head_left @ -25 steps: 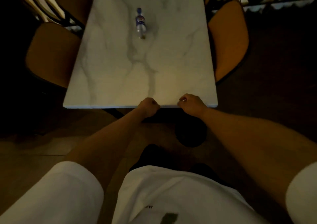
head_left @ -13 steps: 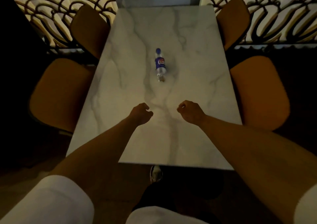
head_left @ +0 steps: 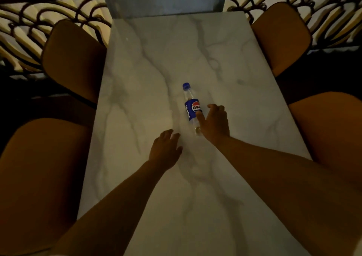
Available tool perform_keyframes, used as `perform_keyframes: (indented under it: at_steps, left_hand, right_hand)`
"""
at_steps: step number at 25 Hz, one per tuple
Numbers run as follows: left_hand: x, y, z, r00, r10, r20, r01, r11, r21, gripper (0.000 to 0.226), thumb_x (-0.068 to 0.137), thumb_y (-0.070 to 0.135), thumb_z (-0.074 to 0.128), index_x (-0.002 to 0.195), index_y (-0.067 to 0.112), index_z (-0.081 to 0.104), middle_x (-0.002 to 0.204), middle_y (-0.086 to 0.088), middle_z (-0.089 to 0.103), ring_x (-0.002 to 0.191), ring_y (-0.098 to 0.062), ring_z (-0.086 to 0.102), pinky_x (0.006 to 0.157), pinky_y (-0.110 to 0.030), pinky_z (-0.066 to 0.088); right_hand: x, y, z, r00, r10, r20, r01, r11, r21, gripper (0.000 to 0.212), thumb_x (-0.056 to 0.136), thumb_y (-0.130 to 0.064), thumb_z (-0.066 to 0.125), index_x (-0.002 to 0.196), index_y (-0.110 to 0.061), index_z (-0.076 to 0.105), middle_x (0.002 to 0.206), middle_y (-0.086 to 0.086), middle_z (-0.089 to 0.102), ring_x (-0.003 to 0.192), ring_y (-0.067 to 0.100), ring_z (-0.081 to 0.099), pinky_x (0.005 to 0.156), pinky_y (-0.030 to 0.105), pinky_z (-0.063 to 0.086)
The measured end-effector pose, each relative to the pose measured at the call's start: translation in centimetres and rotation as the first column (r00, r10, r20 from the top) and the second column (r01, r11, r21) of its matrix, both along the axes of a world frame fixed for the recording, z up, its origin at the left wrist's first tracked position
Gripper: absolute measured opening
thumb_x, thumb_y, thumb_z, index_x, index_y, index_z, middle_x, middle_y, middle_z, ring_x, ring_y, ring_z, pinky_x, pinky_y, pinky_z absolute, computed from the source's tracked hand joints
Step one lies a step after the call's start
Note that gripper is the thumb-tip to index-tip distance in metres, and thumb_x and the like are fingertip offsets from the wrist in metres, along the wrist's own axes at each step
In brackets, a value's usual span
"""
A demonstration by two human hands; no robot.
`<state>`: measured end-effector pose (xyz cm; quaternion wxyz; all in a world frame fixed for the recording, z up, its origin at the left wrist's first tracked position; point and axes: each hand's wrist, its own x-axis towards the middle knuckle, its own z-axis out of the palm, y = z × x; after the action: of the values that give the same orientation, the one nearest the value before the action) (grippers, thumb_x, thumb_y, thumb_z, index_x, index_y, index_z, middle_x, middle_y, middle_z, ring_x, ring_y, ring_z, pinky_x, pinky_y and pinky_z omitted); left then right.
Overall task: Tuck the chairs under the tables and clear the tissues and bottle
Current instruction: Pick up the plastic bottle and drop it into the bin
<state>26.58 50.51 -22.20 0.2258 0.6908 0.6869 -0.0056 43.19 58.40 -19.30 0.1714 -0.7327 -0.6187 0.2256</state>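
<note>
Bottle is lying on its side mid-desk, blue cap pointing away from me. I am spreading my right hand beside its label, thumb at the near end, not yet gripping (lying flat, it could roll). My left hand is hovering loosely curled, holding nothing. Four chairs are flanking the desk.

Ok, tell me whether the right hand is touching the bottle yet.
Cannot tell. In the head view the right hand is spread beside the bottle, thumb overlapping its lower part, but the dim picture shows neither plain contact nor a gap.
</note>
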Motion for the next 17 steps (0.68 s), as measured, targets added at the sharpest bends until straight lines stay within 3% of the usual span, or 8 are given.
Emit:
perform_keyframes:
  at_steps: [4,10,14,17]
  left_hand:
    - [-0.5,0.9,-1.2,0.983,-0.159,-0.092,0.152,0.985,-0.085,0.066,0.092,0.043,0.064,0.148,0.021,0.037,0.16,-0.009,0.027,0.147,-0.029,0.025,0.119,-0.049,0.027]
    - [0.1,0.7,-1.2,0.983,-0.15,-0.103,0.138,0.984,-0.114,0.066,0.092,0.04,0.065,0.149,0.021,0.037,0.163,-0.011,0.02,0.15,-0.03,0.018,0.121,-0.05,0.023]
    - [1.4,-0.4,-0.6,0.984,-0.148,-0.095,0.134,0.981,-0.139,0.063,0.09,0.033,0.068,0.145,0.019,0.041,0.157,-0.011,0.029,0.144,-0.03,0.028,0.118,-0.047,0.03]
    - [4.0,-2.2,0.5,0.98,-0.192,-0.052,0.182,0.972,-0.147,0.062,0.09,0.032,0.068,0.144,0.019,0.042,0.155,-0.008,0.034,0.141,-0.028,0.033,0.116,-0.045,0.033]
  right_hand:
    - [-1.5,2.0,-1.3,0.998,-0.004,-0.066,-0.003,0.993,-0.118,0.065,0.096,-0.051,0.051,0.145,-0.012,0.033,0.139,0.016,0.043,0.118,0.029,0.055,0.094,0.041,0.053]
    - [-1.8,0.2,-2.9,0.99,0.01,-0.137,-0.037,0.981,-0.192,0.074,0.092,-0.041,0.064,0.148,-0.011,0.027,0.14,0.016,0.045,0.125,0.03,0.053,0.098,0.043,0.053]
    - [0.6,-2.9,-2.1,0.992,0.064,-0.11,-0.093,0.954,-0.286,0.097,0.082,-0.043,0.074,0.153,-0.016,0.014,0.143,0.016,0.038,0.124,0.033,0.052,0.099,0.043,0.051]
    - [3.9,-6.1,-0.9,0.982,0.169,-0.088,-0.188,0.935,-0.3,0.098,0.082,-0.042,0.075,0.154,-0.018,0.014,0.149,0.017,0.027,0.128,0.035,0.049,0.101,0.044,0.05]
